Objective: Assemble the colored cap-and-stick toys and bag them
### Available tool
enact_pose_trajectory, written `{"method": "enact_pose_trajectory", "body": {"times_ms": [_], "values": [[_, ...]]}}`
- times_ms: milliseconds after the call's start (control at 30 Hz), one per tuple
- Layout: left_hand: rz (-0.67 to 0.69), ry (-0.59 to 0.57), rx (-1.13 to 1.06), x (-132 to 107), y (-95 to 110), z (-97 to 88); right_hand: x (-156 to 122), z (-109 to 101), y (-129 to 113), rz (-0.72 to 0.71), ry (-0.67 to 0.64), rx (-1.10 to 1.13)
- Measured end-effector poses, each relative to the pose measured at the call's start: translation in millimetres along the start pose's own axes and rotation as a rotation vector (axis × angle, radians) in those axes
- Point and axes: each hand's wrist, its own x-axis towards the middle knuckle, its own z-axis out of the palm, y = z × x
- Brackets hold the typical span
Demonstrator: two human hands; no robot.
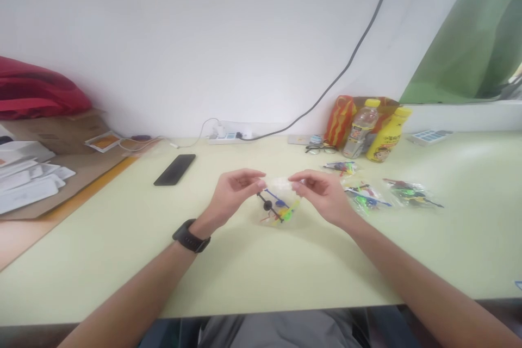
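Observation:
Between my two hands hangs a clear plastic bag (pixel 281 215) with small coloured plastic pieces inside, among them black, blue, yellow, green and red ones. My left hand (pixel 234 193) pinches the bag's upper left corner between thumb and fingers. At the upper right corner, my right hand (pixel 322 193) pinches it the same way. The bag's top edge looks whitish and is stretched between the fingertips; whether it is sealed cannot be made out. A black watch (pixel 191 236) is on my left wrist.
Similar bags of coloured pieces (pixel 411 193) lie right of my hands. Behind them stand a clear bottle (pixel 361 130), a yellow bottle (pixel 387 136) and glasses (pixel 321 149). A black phone (pixel 175 169) lies left; a power strip (pixel 226 137) sits by the wall. Cardboard (pixel 81 174) covers the table's far left.

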Motion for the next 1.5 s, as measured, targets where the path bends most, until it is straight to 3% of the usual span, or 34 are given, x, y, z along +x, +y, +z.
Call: {"method": "enact_pose_trajectory", "body": {"times_ms": [267,600,767,933,1167,1333,1500], "values": [[0.025,0.017,0.061,0.9,2.3,1.9,2.0,-1.6,8.6,0.034,0.015,0.088],[0.110,-0.028,0.091,-2.3,4.0,-0.9,0.6,-5.7,2.6,-0.124,-0.021,-0.019],[0.137,0.038,0.188,-0.1,-0.3,2.4,0.2,-0.6,11.2,-0.102,0.034,-0.028],[0.248,0.055,0.333,0.9,-7.6,0.9,-0.1,-2.9,15.4,-0.150,0.031,-0.129],[0.317,0.036,0.482,-2.2,-8.9,-0.3,-2.1,-1.6,12.3,-0.083,-0.137,-0.150],[0.296,-0.010,0.606,-0.6,-4.8,-2.6,1.0,-2.5,20.1,-0.203,0.062,-0.303],[0.190,-0.017,0.715,11.3,-20.4,-28.1,7.7,-27.0,34.6,-0.481,0.281,-0.675]]}}
